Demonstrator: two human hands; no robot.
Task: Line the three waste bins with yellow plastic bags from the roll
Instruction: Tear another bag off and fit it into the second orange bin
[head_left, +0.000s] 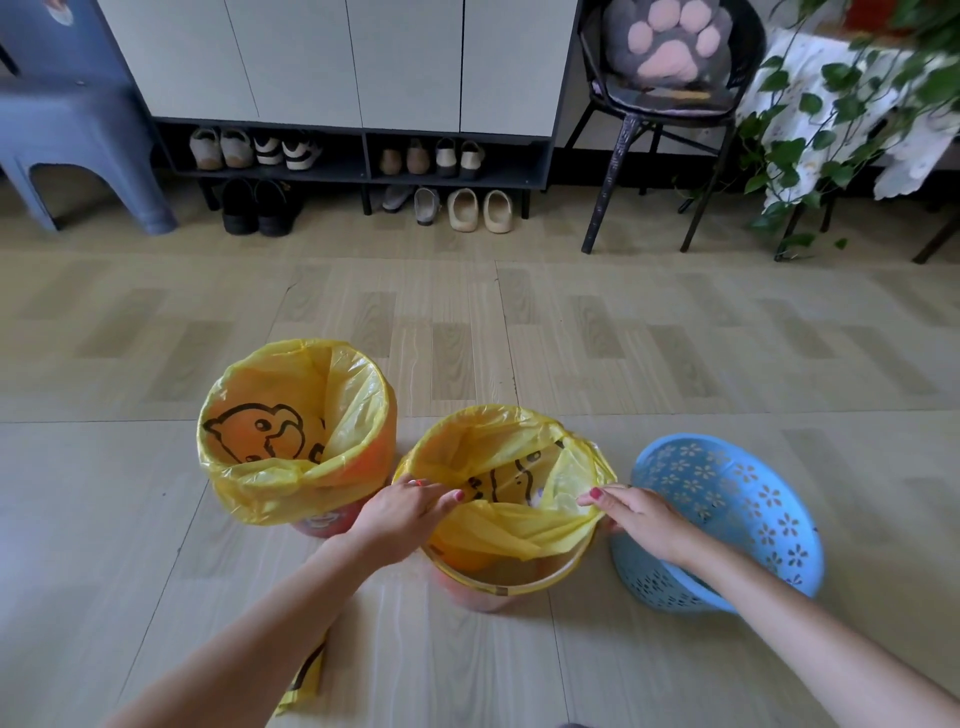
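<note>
Pinching the yellow bag (511, 525) over the middle bin (498, 584), left hand (402, 512) and right hand (636, 514) grip its edge.

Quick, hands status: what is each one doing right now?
Left hand: pinches the yellow bag at the middle bin's near-left rim.
Right hand: pinches the same bag at the right rim.

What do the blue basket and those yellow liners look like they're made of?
The blue basket looks like moulded plastic: evenly coloured, matte, with flower-shaped cutouts through its wall. The yellow bags look like thin plastic film: translucent, crinkled and glossy, with a printed cartoon showing through.
</note>
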